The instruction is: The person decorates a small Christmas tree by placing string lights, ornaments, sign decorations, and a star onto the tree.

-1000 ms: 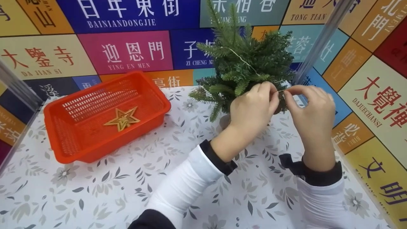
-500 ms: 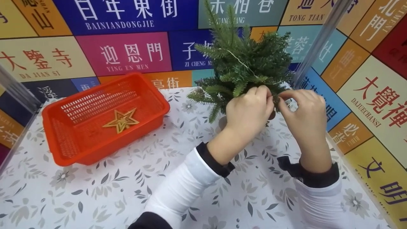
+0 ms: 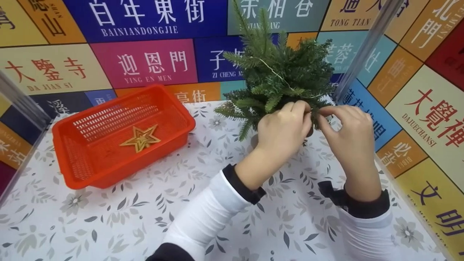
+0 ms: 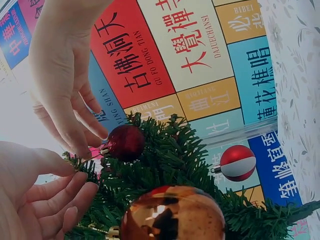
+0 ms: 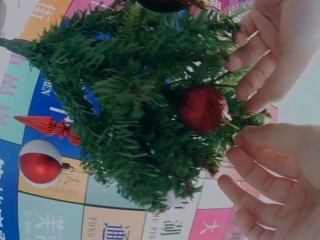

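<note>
A small artificial Christmas tree stands at the back of the table. My left hand pinches at a branch tip by its front right side; whether the string is caught there too, I cannot tell. Close beside it, my right hand pinches the thin gold string of a dark red bauble between thumb and finger. In the right wrist view this bauble hangs against the green needles. Nearby hang a gold bauble, a red-and-white bauble and a red spindle-shaped ornament.
An orange-red plastic basket stands on the left of the table, with gold star ornaments inside. A floral cloth covers the table. Printed panels rise behind and to the right, with a clear post at the corner.
Both hands have come closer together, the right one shifting left and slightly down. The string stretched between them a second ago is now drawn in against the branch. Basket and stars stay put.
</note>
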